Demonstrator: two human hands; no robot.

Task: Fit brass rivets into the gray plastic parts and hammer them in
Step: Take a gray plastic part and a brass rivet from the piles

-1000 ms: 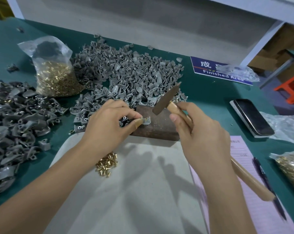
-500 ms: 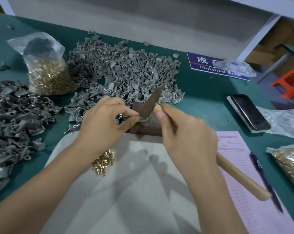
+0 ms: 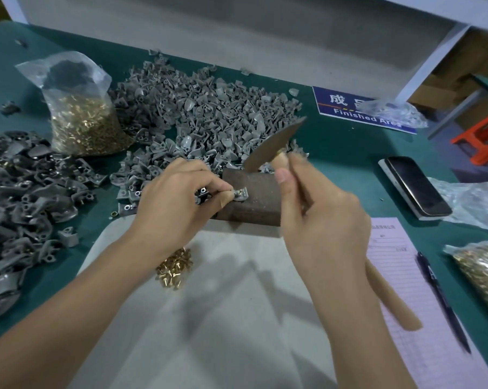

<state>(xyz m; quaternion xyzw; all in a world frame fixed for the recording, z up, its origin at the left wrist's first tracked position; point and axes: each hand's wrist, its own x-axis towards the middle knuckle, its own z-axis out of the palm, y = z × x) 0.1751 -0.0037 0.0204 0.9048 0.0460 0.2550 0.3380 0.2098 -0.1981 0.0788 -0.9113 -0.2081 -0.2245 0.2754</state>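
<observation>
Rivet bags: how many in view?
2. One clear bag of brass rivets stands at far left beside the gray parts pile; a second bag lies at the right edge, cut off by the frame. Others may be out of view.

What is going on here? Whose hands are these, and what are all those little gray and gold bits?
The camera sits on a person's head and looks down, so you see their own two hands at a green table. The left hand pinches a small gray plastic part with a gold rivet in it, holding it on a brown block. The right hand grips a hammer, its head raised above the part. Behind lies a big pile of gray parts, and another pile on the left. A clear bag holds gold rivets, and a few loose rivets lie on a gray mat. On the right are a phone, a pink paper and a pen.
</observation>
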